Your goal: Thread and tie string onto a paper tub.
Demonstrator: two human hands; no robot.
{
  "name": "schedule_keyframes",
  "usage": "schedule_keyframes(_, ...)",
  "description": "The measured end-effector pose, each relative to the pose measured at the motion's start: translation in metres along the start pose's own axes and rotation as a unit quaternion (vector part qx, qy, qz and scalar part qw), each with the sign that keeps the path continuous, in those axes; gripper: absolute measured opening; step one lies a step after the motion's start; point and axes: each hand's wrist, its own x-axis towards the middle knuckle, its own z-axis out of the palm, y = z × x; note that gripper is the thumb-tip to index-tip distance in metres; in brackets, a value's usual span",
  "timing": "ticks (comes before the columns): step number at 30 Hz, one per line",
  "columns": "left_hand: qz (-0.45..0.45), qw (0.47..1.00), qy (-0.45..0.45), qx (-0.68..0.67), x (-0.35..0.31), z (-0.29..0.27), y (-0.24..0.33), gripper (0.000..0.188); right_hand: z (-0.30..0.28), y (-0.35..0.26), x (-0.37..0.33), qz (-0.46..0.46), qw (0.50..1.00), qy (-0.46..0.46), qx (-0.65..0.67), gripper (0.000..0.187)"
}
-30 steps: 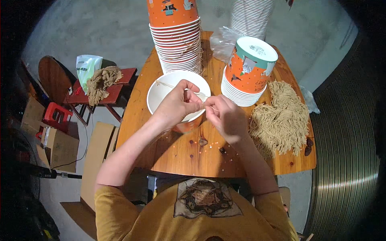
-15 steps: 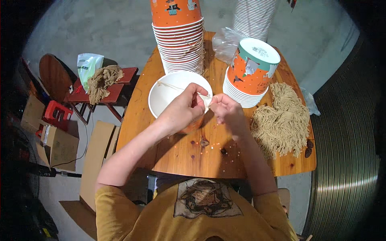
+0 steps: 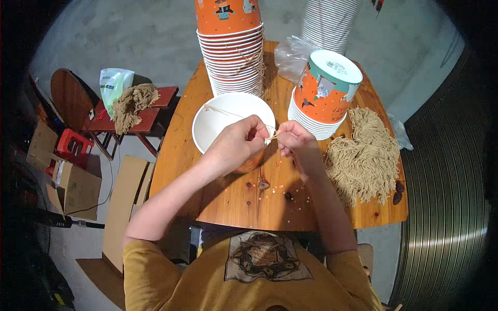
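An open white-lined paper bucket (image 3: 211, 129) stands before me on the wooden table. A thin tan cord (image 3: 222, 111) crosses its mouth from the left rim to the right rim. My left hand (image 3: 236, 142) is closed at the right rim, thumb and fingers pinching it where the cord comes through. Just to the right, my right hand (image 3: 299, 147) is closed in a pinch on the cord, with a short length showing between the two hands. Its fingertips partly hide the cord's end.
A tall stack of orange-and-white paper buckets (image 3: 231, 62) rises behind the open one. Upside-down buckets (image 3: 328, 85) stand at right, beside a heap of tan cords (image 3: 363, 155). Small white bits dot the wooden table (image 3: 238, 207). A red bench (image 3: 150, 111) holds more cords at left.
The right hand's fingers have shifted slightly, and strands of cord now show stretched between the hands. The white rim piece between the fingers shows less. The bucket has barely moved.
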Motion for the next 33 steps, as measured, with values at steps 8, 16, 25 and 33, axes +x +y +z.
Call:
schedule_keyframes(8, 0.004, 1.0, 0.015, 0.004, 0.0, 0.002, 0.001, 0.013, -0.002, -0.006, -0.006, -0.015, 0.999, 0.02, -0.039, 0.014)
schedule_keyframes(16, 0.023, 0.999, 0.037, 0.021, 0.001, 0.005, 0.001, 0.015, 0.005, 0.002, -0.004, -0.285, 0.899, 0.062, -0.328, 0.015)
schedule_keyframes(25, 0.117, 0.976, 0.126, 0.135, -0.005, 0.012, 0.0, 0.01, 0.005, -0.004, -0.014, -0.308, 0.851, 0.069, -0.42, 0.01)
schedule_keyframes(33, 0.146, 0.971, 0.111, 0.154, -0.012, 0.001, 0.0, 0.016, -0.018, -0.008, -0.011, -0.318, 0.889, -0.063, -0.323, 0.008)
